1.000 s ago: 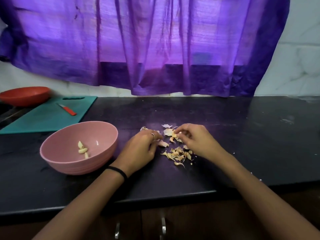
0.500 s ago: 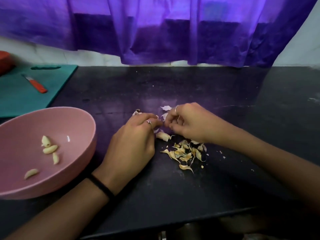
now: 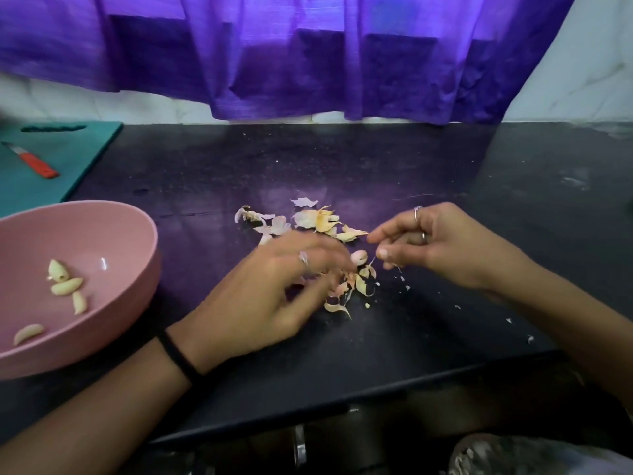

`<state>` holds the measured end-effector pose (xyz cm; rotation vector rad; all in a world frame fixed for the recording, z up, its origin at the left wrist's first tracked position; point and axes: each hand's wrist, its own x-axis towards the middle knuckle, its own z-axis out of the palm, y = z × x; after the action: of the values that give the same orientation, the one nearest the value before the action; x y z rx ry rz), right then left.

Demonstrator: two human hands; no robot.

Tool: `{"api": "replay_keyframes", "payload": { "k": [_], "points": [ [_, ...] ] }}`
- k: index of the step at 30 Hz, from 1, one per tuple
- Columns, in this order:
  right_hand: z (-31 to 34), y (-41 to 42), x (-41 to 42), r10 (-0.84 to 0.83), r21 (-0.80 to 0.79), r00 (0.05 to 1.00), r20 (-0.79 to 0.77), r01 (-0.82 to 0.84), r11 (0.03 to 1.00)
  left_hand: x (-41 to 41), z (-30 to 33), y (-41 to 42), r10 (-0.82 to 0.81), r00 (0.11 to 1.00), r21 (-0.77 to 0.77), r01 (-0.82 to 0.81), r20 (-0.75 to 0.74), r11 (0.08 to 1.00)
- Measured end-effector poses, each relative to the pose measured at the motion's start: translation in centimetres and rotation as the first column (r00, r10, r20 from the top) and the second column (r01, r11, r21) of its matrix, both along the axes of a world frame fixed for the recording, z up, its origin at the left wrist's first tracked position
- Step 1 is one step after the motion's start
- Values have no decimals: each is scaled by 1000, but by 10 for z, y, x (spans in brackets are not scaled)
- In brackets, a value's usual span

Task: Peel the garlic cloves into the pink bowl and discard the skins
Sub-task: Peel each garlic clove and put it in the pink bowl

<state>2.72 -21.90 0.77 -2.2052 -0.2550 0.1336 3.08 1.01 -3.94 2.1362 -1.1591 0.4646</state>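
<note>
The pink bowl (image 3: 147, 241) stands at the left of the black counter with several peeled garlic cloves (image 3: 66, 286) inside. My left hand (image 3: 270, 299) is motion-blurred over a pile of garlic skins (image 3: 346, 293) and holds a pinkish garlic clove (image 3: 358, 257) at its fingertips. My right hand (image 3: 442, 248) is just to the right of the clove, fingers curled, thumb and forefinger pinching a thin sliver of skin (image 3: 374, 261) that trails from the clove. More loose skins (image 3: 317, 219) lie just beyond the hands.
A teal cutting board (image 3: 78, 149) with a red-handled knife (image 3: 36, 164) lies at the back left. A purple curtain (image 3: 308, 56) hangs behind the counter. The counter's front edge (image 3: 342, 404) runs close below my wrists. Small skin flecks (image 3: 508, 320) dot the right side.
The view has tilted down and come closer. My hands have drawn apart: the right hand moved right, pulling skin away, while the left keeps the clove.
</note>
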Motion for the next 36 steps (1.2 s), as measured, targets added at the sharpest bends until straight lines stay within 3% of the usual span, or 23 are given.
{"api": "replay_keyframes", "payload": {
  "k": [2, 6, 12, 20, 26, 29, 31, 32, 36],
  "points": [
    [-3, -3, -6, -58, 32, 998, -1, 58, 998, -2, -2, -1, -118, 992, 128, 122, -40, 984],
    [-3, -9, -14, -124, 97, 992, -10, 125, 987, 6, -10, -3, -67, 997, 224, 76, -46, 972],
    [0, -1, -23, -40, 116, 998, -57, 46, 992, 12, -14, 0, 31, 998, 114, -24, -60, 993],
    [-1, 11, -19, 12, -26, 975, -220, -18, 1000, 6, -2, 2, 203, 975, -152, -216, -92, 964],
    [4, 21, -12, 34, -73, 950, -311, -60, 995, 8, -1, 3, 302, 951, -206, -310, -72, 928],
    [31, 22, -6, 83, 162, 950, -300, -35, 986, 7, -1, 3, 317, 946, -220, -325, -68, 920],
    [53, 19, -3, 139, 392, 948, -285, -17, 920, 7, 0, 3, 322, 944, -229, -331, -75, 916],
    [54, 20, -3, 157, 424, 948, -275, -27, 905, 7, 0, 3, 324, 943, -229, -333, -79, 915],
    [18, 32, -5, 94, -10, 933, -349, -104, 995, 6, 0, 3, 318, 946, -231, -325, -68, 917]
  ]
}}
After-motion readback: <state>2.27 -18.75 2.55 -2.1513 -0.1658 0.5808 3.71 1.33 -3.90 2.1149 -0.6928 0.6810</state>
